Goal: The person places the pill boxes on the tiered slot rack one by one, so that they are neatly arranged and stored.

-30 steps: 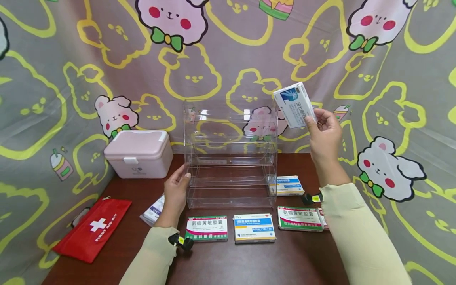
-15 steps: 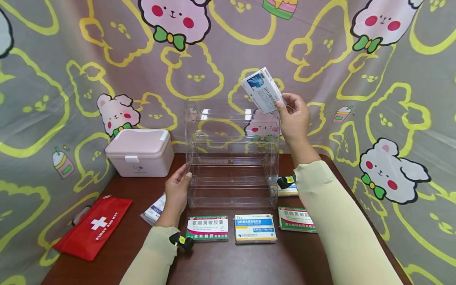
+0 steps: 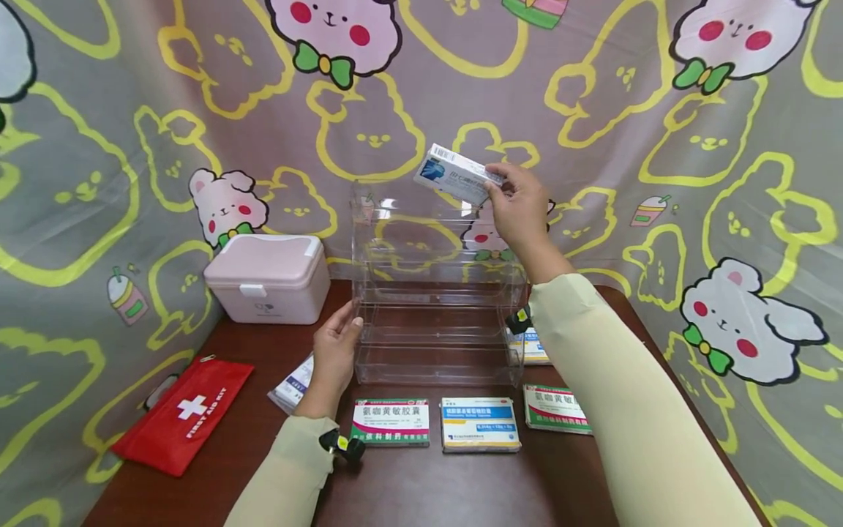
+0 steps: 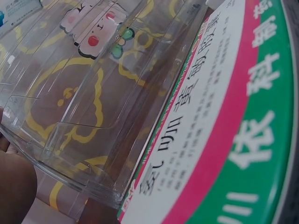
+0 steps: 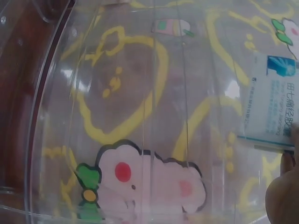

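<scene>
My right hand [image 3: 523, 212] pinches a white medicine box [image 3: 454, 176] with a blue picture, thumb on its front face. The box is tilted, in front of the top of a clear plastic tiered rack [image 3: 436, 298]. In the right wrist view the box [image 5: 268, 105] shows at the right edge, the rack's see-through tiers beside it. My left hand [image 3: 334, 357] holds the rack's left side, thumb at the front edge and fingers along the side wall. Close up in the left wrist view is a green and white medicine box [image 4: 205, 121] in front of the rack.
On the table lie a green-white box [image 3: 391, 422], a blue-white box [image 3: 480, 424] and another green-white box [image 3: 557, 408], partly behind the right sleeve. A blue-white box [image 3: 532, 348] lies right of the rack. At left are a pink case [image 3: 266, 282], red first aid pouch [image 3: 184, 413] and pale box [image 3: 290, 384].
My right hand has carried the white medicine box leftward, from right of the rack to over its top, and turned it flatter. The left hand stays at the rack's side.
</scene>
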A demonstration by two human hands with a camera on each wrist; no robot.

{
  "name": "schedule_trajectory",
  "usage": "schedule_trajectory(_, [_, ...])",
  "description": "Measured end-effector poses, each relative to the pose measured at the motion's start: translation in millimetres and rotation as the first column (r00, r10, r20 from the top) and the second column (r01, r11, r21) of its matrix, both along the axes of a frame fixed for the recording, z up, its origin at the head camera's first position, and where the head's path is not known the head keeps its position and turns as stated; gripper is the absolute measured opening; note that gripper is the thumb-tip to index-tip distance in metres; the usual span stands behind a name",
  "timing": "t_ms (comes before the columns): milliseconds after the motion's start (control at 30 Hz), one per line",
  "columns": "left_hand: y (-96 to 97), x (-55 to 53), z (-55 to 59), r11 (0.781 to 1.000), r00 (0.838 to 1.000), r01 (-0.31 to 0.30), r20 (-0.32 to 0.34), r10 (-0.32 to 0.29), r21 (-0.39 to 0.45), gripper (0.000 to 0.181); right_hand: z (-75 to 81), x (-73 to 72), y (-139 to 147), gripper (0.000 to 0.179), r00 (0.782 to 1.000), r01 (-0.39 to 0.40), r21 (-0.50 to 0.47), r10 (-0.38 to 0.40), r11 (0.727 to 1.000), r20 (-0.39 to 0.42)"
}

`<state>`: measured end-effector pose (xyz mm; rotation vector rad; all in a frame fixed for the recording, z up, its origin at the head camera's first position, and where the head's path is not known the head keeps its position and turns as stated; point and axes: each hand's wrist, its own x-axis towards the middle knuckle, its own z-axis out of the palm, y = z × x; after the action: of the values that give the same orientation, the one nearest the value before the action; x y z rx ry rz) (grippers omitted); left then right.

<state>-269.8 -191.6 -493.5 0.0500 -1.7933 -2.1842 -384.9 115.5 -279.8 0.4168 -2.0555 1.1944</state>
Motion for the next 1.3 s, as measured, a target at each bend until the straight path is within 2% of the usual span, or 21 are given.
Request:
schedule_trajectory(167, [-3.1, 0.5, 2.8, 1.0, 1.0, -0.007, 0.001, 0.007, -0.01, 0.049, 7.3, -4.1, -17.0, 0.025, 0.999, -0.048, 0.081, 0.049, 0.996, -0.006])
schedule_trajectory(300, [-2.8, 0.8, 5.4, 1.0, 1.0, -0.009, 0.008, 0.009, -0.007, 0.05, 11.8, -7.5, -27.4, 0.025, 0.998, -0.058, 0.109, 0.06, 0.992, -0.023])
schedule_trajectory(533, [-2.2, -0.1, 9.2, 1.0, 1.0, -0.011, 0.003, 0.011, 0.007, 0.05, 19.8, -11.9, -47.5, 0.024, 0.996, -0.069, 0.217, 0.08, 0.974, -0.039])
schedule_trajectory(700, [-3.8, 0.4, 10.9, 1.0, 1.0, -0.014, 0.018, 0.014, -0.014, 0.05, 20.9, -12.1, -62.6, 0.026, 0.996, -0.083, 0.283, 0.084, 0.956, 0.011])
schedule_trajectory(833, [-4.1, 0.2, 10.2, 0.999, 0.999, -0.015, 0.036, 0.017, -0.033, 0.05, 19.2, -13.0, -70.4, 0.028, 0.989, -0.112, 0.208, 0.09, 0.972, 0.114])
schedule_trajectory(1000, [-3.4, -0.9, 10.2, 1.0, 1.0, -0.004, 0.026, 0.004, -0.025, 0.049, 14.7, -16.3, -74.3, 0.029, 0.964, -0.135, 0.0, 0.132, 0.991, 0.23])
schedule_trajectory(1133, [-2.8, -0.3, 9.1, 1.0, 0.999, -0.005, 0.035, 0.005, -0.01, 0.05, 9.9, -19.2, -75.9, 0.029, 0.955, -0.156, -0.096, 0.174, 0.983, 0.239])
schedule_trajectory(1300, [-3.2, 0.8, 6.4, 1.0, 0.999, 0.001, 0.055, 0.0, -0.011, 0.049, 3.0, -18.9, -77.2, 0.029, 0.956, -0.159, -0.11, 0.181, 0.981, 0.23])
